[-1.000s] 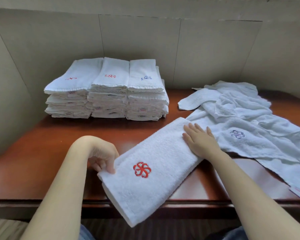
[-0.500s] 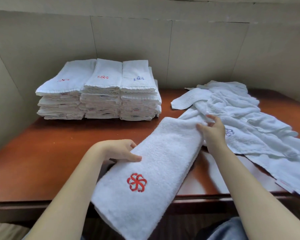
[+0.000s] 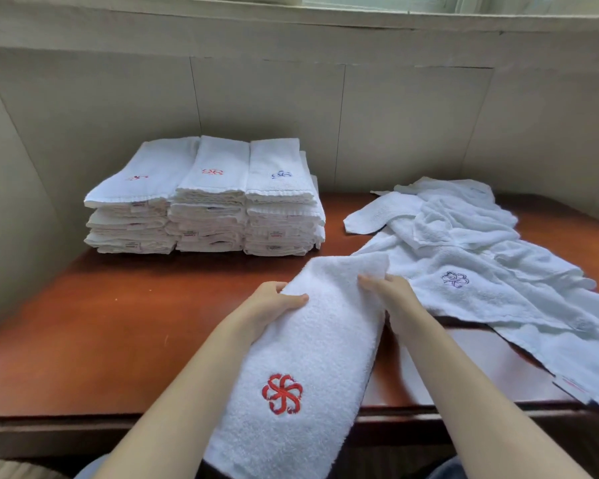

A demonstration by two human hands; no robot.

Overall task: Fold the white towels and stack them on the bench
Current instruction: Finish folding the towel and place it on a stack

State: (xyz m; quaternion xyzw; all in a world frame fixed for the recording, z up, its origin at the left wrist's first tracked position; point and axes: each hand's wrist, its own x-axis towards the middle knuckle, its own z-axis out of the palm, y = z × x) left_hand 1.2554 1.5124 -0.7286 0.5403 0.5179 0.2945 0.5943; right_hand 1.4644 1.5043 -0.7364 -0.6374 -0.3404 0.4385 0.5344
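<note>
A folded white towel with a red flower logo (image 3: 312, 357) lies lengthwise across the front edge of the wooden bench (image 3: 125, 326), its near end hanging over the edge. My left hand (image 3: 274, 305) grips its left edge, thumb on top. My right hand (image 3: 389, 292) grips its right edge near the far end, thumb on top. Three side-by-side stacks of folded white towels (image 3: 208, 202) stand at the back left.
A heap of unfolded white towels (image 3: 481, 257), one showing a blue logo, covers the right side of the bench and hangs over its front right edge. Beige tiled walls close in the back and both sides. Bare wood lies left of the held towel.
The towel has turned from slanted to nearly lengthwise. My left hand slid up its left edge and my right hand shifted left, so both now grip it near the far end.
</note>
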